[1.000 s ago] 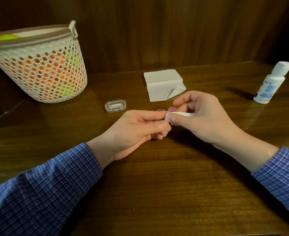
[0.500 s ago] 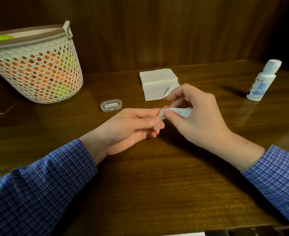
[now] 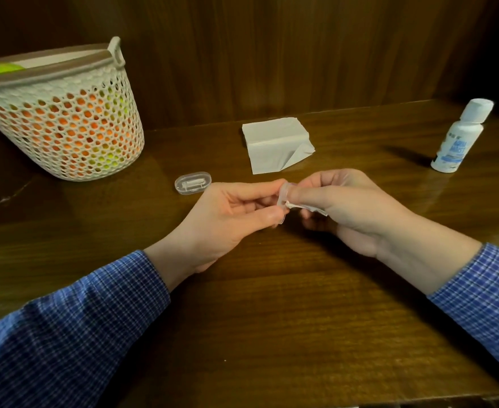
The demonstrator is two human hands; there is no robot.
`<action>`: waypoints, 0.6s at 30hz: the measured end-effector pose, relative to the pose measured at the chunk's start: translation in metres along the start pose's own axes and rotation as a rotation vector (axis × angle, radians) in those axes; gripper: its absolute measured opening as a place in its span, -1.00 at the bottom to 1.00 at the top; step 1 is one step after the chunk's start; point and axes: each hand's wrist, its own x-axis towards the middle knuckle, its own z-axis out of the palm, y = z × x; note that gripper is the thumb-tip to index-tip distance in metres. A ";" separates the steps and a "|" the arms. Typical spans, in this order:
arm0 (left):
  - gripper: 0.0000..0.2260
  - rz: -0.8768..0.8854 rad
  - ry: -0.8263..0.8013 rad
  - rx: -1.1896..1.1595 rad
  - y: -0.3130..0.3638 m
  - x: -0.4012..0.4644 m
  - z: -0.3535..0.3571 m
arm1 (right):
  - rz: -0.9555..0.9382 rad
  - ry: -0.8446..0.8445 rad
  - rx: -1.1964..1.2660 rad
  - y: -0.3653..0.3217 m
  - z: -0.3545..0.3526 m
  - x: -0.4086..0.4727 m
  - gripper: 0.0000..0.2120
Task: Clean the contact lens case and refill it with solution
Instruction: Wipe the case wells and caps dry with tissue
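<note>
My left hand (image 3: 227,213) pinches a small translucent contact lens case (image 3: 282,198) above the middle of the wooden table. My right hand (image 3: 351,207) grips a twisted piece of white tissue (image 3: 307,208) whose tip presses against the case. Most of the case is hidden by my fingers. The white solution bottle (image 3: 457,136) with a blue label stands capped at the far right. A stack of folded white tissues (image 3: 276,144) lies behind my hands.
A small clear oval plastic box (image 3: 193,182) lies left of my hands. A white mesh basket (image 3: 60,113) with orange and green contents stands at the back left. A dark wooden wall rises behind the table (image 3: 272,304).
My right hand has turned and dropped, so the tissue tip now meets the case lower down. The pink caps seen behind my fingers earlier are now hidden.
</note>
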 end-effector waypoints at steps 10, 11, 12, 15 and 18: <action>-0.69 -0.122 0.022 -0.166 0.004 0.000 -0.005 | 0.016 -0.100 0.154 -0.004 -0.008 0.001 -0.96; -0.68 -0.125 0.027 -0.155 0.004 0.000 -0.005 | 0.012 -0.095 0.154 -0.004 -0.007 0.001 -0.95; -0.68 -0.129 0.033 -0.149 0.004 0.000 -0.004 | 0.001 -0.087 0.153 -0.004 -0.007 0.001 -0.94; -0.64 -0.153 0.059 -0.146 0.002 0.001 -0.005 | -0.061 -0.083 0.186 -0.004 -0.008 0.000 -0.91; -0.59 -0.187 0.062 -0.194 0.000 0.003 -0.008 | -0.120 -0.104 0.157 -0.003 -0.009 -0.002 -0.80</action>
